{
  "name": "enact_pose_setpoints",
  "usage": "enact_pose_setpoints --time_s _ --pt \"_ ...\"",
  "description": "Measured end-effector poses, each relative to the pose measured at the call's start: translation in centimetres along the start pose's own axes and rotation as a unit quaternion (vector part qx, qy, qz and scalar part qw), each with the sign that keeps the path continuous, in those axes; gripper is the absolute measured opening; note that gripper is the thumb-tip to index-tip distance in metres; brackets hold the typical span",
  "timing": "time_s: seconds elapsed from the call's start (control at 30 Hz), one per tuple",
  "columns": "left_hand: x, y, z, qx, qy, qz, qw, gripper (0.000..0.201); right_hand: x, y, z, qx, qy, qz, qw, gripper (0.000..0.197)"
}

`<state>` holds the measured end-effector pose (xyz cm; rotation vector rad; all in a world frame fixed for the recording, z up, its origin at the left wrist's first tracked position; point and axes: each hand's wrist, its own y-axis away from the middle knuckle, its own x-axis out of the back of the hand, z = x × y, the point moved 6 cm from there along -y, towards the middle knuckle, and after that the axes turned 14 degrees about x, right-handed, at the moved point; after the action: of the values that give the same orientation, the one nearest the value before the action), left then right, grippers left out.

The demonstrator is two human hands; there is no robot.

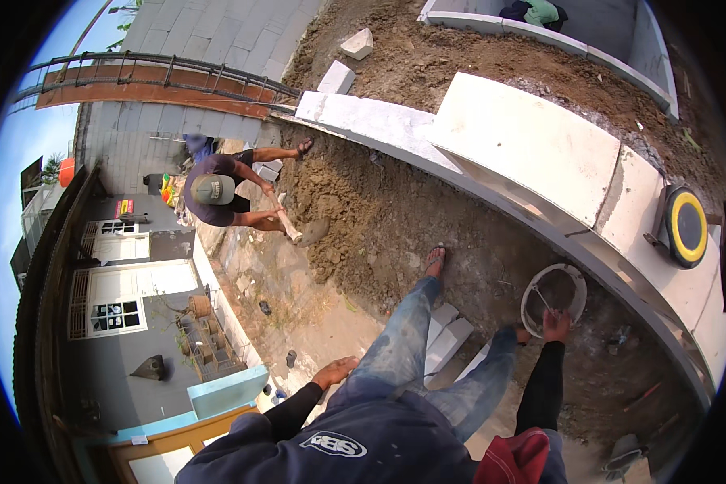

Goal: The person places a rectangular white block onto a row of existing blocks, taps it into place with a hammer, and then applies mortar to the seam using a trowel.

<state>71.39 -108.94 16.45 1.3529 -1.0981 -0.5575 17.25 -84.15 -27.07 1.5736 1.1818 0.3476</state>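
My right hand (557, 324) is closed at the near rim of a round bucket (527, 305) on the dirt. A thin pale rod (544, 299) runs from the fingers across the bucket's mouth; whether it is the bucket's handle or a separate tool I cannot make out. My left hand (335, 372) is beside my left thigh, fingers stretched out and holding nothing. Pale blocks (448, 345) lie on the ground between my legs.
A low wall of white blocks (532, 141) curves along the right, bearing a round yellow-and-black object (686, 227). At left a co-worker (211, 189) bends over a soil heap (339, 194), gripping a long-handled digging tool (292, 229). A rebar frame (169, 73) juts from the wall's far end.
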Motion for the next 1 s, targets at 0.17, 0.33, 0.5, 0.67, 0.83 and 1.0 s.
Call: enact_pose_setpoints --time_s 0.17,0.33,0.5,0.67,0.83,1.0 --pt "7.6 -3.5 12.2 0.009 -0.072 -0.027 0.997 0.087 2.5 0.8 0.0 0.005 -0.064 0.044 0.997 0.033" --pt "16.9 -9.0 20.5 -0.073 -0.093 0.002 0.993 0.075 -0.1 3.1 1.3 0.118 0.031 0.086 0.989 0.023" --pt "23.3 -9.0 23.3 -0.033 -0.163 0.043 0.985 0.073 -1.1 5.5 0.8 0.16 -0.026 0.143 0.977 0.025" --pt "25.3 -10.7 24.2 -0.016 -0.213 0.042 0.976 0.07 0.1 8.0 -0.2 0.213 -0.026 0.169 0.962 0.021" --pt "21.7 -9.3 23.8 -0.036 -0.237 -0.015 0.971 0.07 -0.4 11.8 0.5 0.214 -0.03 0.156 0.964 0.028" --pt "12.4 -7.0 28.2 -0.047 -0.302 -0.024 0.952 0.061 -0.2 10.0 2.2 0.238 -0.037 0.223 0.945 0.05"
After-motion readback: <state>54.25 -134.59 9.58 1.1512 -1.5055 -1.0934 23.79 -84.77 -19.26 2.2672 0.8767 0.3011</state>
